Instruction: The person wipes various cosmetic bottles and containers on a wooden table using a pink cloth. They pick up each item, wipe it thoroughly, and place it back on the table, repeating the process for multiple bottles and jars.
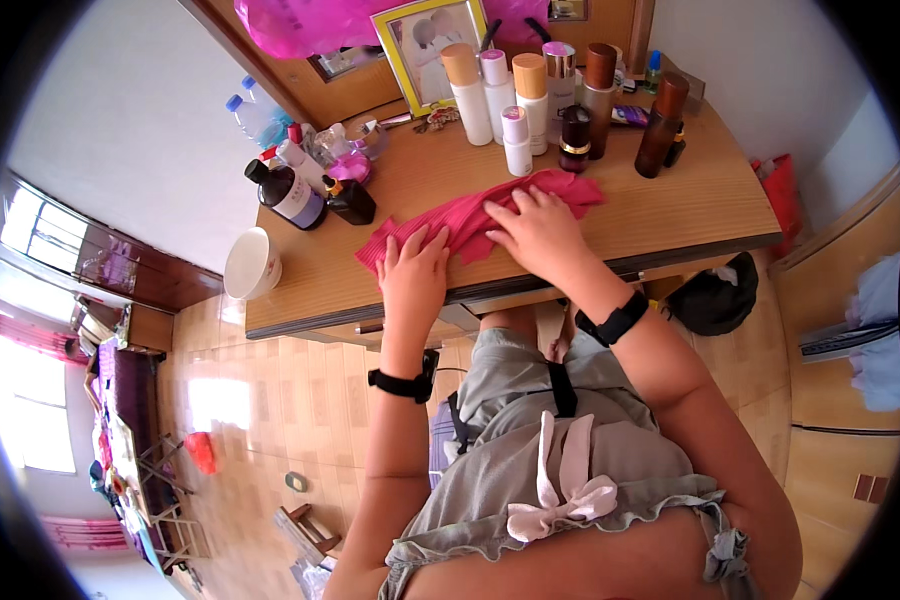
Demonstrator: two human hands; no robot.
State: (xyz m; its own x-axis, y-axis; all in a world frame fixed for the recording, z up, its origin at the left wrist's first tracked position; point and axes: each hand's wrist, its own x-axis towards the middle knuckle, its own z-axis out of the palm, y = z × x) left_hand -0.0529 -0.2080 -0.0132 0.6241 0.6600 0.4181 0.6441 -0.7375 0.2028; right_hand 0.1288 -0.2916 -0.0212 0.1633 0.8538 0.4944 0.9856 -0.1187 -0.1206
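Observation:
A crumpled, ribbed pink-red cloth (461, 214) lies spread across the wooden dresser top (675, 214). My left hand (414, 271) rests palm down near the cloth's left end, fingertips on the fabric. Farther right, my right hand (534, 229) lies on the cloth with its fingers spread. Just behind the fabric stand a small white bottle with a lilac cap (517, 142) and a dark, gold-banded jar (574, 139). A square black dropper bottle (350, 199) is left of the cloth, beside a dark bottle with a label (285, 195).
A white bowl (251, 262) sits at the dresser's left edge. Tall cosmetic bottles (469, 101) line the back, before a yellow-framed photo (429, 56). A brown bottle (658, 131) stands at the right. On the floor are a black bag (716, 296) and a red bag (200, 452).

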